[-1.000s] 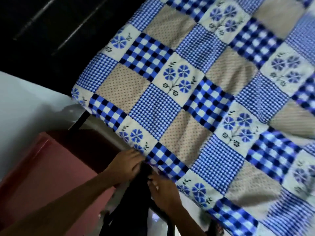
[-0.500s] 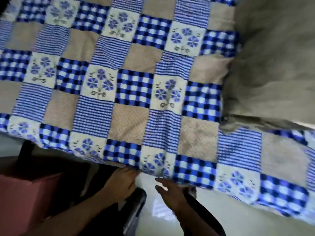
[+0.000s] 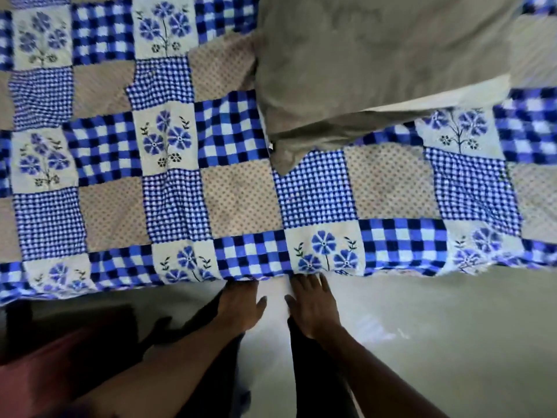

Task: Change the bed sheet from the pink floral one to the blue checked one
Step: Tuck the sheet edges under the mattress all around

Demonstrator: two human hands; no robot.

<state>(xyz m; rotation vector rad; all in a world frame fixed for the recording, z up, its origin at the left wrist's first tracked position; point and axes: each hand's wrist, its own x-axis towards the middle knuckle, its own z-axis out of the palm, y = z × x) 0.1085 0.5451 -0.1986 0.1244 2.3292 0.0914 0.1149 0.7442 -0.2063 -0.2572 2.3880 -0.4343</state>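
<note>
Step (judged): tucking | blue checked patchwork fabric bed sheet (image 3: 241,191) covers bed to near edge, grey-brown pillow (image 3: 376,70) on it | left hand (image 3: 241,303) fingers under hem, grip untellable | right hand (image 3: 313,306) spread, touching hem | Next: push hem under evenly.

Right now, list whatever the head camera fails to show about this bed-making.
Head view:
Fingertips of the left hand: under the hem of the blue checked patchwork bed sheet; grip unknowable.
Sheet beneath the grey-brown pillow: covered.
The dark pink object, lower left: shadowed, blurred, cut by the frame edge; unidentifiable.
</note>
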